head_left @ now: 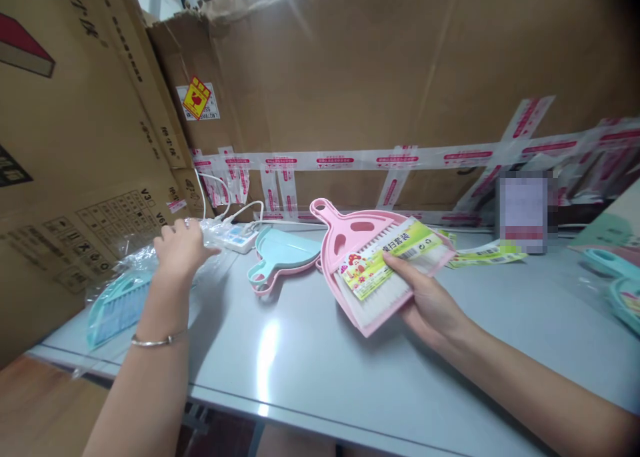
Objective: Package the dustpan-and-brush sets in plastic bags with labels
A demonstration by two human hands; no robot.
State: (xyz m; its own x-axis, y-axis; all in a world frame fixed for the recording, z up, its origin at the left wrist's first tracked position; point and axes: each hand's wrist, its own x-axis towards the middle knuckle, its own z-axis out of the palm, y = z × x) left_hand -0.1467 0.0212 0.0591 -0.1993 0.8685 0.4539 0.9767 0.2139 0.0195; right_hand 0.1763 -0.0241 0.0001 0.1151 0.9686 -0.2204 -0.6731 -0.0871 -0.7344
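My right hand (433,303) grips a pink dustpan and brush set (345,233) by its wide edge, tilted above the table. The thumb presses on a green and yellow label card (375,260) that lies across the white bristles. At the left, my left hand (181,247) is raised over clear plastic bags (143,260), with its thumb held away from its bent fingers. It appears to hold nothing, though the far fingertips are partly hidden. Under the plastic beside that wrist lies a light-blue dustpan and brush set (117,303).
Blue and pink dustpans (287,250) lie stacked mid-table. Behind them stand a power strip (237,237) with white cables and a large taped carton (350,90). More label cards (487,253), a pixelated upright object (524,210) and further blue sets (610,263) are at the right.
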